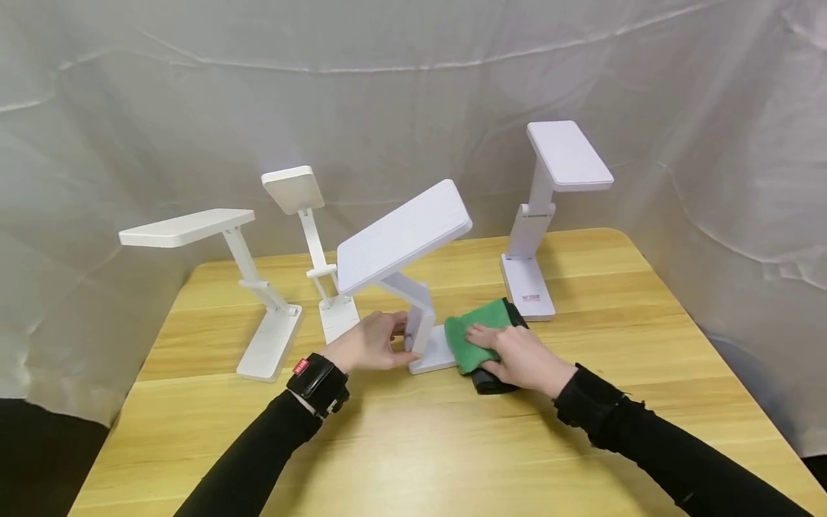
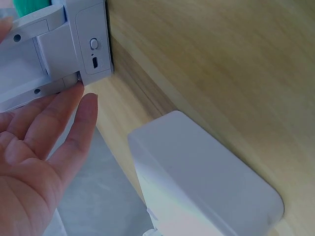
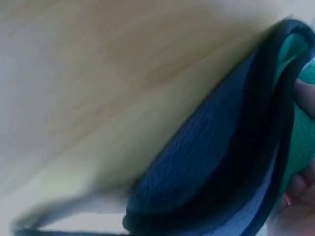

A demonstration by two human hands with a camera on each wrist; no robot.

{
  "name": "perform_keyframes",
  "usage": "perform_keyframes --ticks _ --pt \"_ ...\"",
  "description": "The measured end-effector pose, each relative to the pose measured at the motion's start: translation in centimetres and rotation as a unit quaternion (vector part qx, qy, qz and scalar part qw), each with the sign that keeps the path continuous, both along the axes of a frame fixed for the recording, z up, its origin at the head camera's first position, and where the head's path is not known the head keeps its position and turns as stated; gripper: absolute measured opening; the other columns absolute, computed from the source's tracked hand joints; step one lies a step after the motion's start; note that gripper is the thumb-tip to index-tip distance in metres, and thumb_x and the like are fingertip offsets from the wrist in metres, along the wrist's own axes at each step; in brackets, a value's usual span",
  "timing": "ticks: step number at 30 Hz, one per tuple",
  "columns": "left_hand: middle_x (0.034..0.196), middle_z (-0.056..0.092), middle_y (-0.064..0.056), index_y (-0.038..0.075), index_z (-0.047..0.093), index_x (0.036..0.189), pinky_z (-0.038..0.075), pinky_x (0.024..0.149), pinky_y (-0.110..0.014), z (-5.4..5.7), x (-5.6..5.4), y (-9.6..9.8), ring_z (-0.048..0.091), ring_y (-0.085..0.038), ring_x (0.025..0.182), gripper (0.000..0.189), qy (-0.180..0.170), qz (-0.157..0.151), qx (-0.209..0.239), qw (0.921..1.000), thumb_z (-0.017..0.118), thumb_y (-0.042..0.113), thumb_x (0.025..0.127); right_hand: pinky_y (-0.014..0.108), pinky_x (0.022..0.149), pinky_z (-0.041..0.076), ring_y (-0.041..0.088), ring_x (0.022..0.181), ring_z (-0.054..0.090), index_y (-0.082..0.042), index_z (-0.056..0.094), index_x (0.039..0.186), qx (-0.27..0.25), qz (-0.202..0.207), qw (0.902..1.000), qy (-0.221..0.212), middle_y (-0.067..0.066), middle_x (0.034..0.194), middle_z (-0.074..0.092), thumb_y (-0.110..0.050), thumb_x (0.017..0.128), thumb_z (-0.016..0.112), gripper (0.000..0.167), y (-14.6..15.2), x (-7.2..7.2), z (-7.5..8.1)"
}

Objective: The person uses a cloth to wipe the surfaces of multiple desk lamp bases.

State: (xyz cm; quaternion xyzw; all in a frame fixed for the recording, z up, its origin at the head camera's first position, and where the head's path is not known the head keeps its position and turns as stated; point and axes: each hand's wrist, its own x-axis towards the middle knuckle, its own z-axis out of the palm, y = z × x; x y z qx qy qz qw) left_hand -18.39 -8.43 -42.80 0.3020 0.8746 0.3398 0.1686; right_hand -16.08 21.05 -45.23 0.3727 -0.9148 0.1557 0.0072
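A white folding desk lamp stands at the middle of the table, its head tilted over its base. My left hand holds the lamp's lower arm just above the base, thumb on one side and fingers on the other. The left wrist view shows a button and a charging port on the end of the base. My right hand holds a folded cloth, green on one face and dark on the other, over the far end of the base. Part of the base is hidden beneath the cloth.
Two more white lamps, one at the far left and one behind it, stand left of the held lamp. Another lamp is at the back right. A pale curtain hangs behind the wooden table.
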Motion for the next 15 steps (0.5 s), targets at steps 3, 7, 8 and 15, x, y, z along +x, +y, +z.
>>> perform_keyframes --ticks 3,7,8,15 --pt "0.135 0.066 -0.018 0.003 0.057 0.133 0.052 0.108 -0.041 0.0 0.0 -0.1 0.064 -0.031 0.126 0.052 0.001 -0.002 0.003 1.0 0.078 0.019 0.088 0.045 0.089 0.061 0.037 0.122 0.065 0.0 0.061 0.136 0.018 -0.018 0.9997 -0.007 0.021 0.139 0.062 -0.022 0.085 0.081 0.059 -0.1 -0.5 0.3" --pt "0.135 0.066 -0.018 0.003 0.057 0.133 0.052 0.108 -0.04 -0.1 0.0 -0.1 0.064 -0.031 0.126 0.052 0.002 -0.001 0.002 1.0 0.077 0.02 0.088 0.051 0.102 0.055 0.039 0.132 0.058 0.003 0.054 0.141 0.036 -0.022 0.9984 -0.037 0.026 0.144 0.056 -0.029 0.083 0.083 0.073 -1.1 -1.3 0.9" --pt "0.135 0.066 -0.018 0.003 0.057 0.133 0.052 0.108 -0.04 -0.1 0.0 -0.1 0.064 -0.031 0.126 0.052 0.001 -0.001 0.001 1.0 0.077 0.02 0.088 0.052 0.105 0.053 0.039 0.134 0.056 0.003 0.053 0.142 0.039 -0.023 0.9979 -0.046 0.025 0.146 0.055 -0.029 0.082 0.084 0.075 -1.4 -1.5 1.0" --pt "0.135 0.066 -0.019 0.002 0.057 0.134 0.053 0.107 -0.042 0.0 0.0 0.1 0.064 -0.032 0.125 0.054 0.005 0.001 0.001 1.0 0.078 0.018 0.087 0.049 0.111 0.049 0.035 0.139 0.052 0.0 0.058 0.139 0.033 0.029 0.9977 -0.053 0.02 0.148 0.055 -0.012 0.084 0.08 0.061 -2.2 -1.3 0.8"
